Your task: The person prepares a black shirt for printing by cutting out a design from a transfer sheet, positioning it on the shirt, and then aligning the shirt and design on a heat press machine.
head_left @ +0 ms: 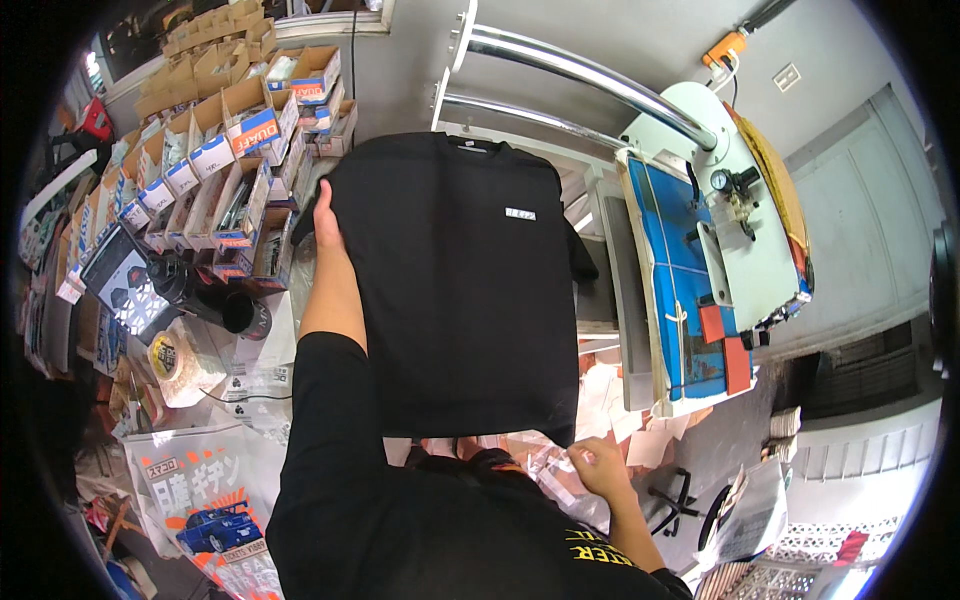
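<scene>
Stacked cardboard boxes [212,157], tilted screen [133,290], white wall plate [787,77], probably a chair base [680,506]

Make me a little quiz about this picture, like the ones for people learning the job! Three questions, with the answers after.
1. Which corner of the black short-sleeved fabric T-shirt is the person's bare right hand nearest, as seen in the picture?
A) upper left
B) lower right
C) upper right

2. True or false: the person's bare left hand is gripping the shiny round metal bar.

3. Fill in: the stacked, open cardboard boxes are on the picture's ____ side.

Key:
1. B
2. False; it is at the T-shirt's left edge.
3. left
</scene>
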Motion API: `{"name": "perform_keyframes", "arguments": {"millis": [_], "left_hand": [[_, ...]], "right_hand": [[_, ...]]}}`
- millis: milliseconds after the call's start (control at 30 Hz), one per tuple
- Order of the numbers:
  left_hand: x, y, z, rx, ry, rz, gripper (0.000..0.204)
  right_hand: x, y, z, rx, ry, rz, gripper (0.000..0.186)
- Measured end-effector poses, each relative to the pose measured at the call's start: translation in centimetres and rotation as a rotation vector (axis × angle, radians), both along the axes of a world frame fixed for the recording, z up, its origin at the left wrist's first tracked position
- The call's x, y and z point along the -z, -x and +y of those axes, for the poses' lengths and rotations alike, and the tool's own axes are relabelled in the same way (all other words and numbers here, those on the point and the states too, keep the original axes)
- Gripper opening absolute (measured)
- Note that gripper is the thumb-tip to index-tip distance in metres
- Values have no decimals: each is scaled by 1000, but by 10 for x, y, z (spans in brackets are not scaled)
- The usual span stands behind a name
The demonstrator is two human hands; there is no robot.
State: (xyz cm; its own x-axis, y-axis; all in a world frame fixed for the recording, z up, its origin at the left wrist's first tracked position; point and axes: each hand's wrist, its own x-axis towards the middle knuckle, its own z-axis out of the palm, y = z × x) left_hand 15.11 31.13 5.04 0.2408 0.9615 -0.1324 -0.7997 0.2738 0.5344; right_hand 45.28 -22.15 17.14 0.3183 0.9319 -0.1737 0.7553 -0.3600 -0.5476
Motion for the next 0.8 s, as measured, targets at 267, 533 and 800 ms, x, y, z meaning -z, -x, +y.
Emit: {"name": "perform_keyframes", "arguments": {"millis": [267,533,800], "left_hand": [[-190,-76,-120,287,-531,953,27],[-281,-124,-284,142,-1784,620,22],[-313,-261,-408,779,-2262,553,57]], "right_hand": [[-47,-8,93,156,-256,158,29],[-229,-59,123,89,-535,680,29],[-386,-26,-83,-976,-366,15,32]]}}
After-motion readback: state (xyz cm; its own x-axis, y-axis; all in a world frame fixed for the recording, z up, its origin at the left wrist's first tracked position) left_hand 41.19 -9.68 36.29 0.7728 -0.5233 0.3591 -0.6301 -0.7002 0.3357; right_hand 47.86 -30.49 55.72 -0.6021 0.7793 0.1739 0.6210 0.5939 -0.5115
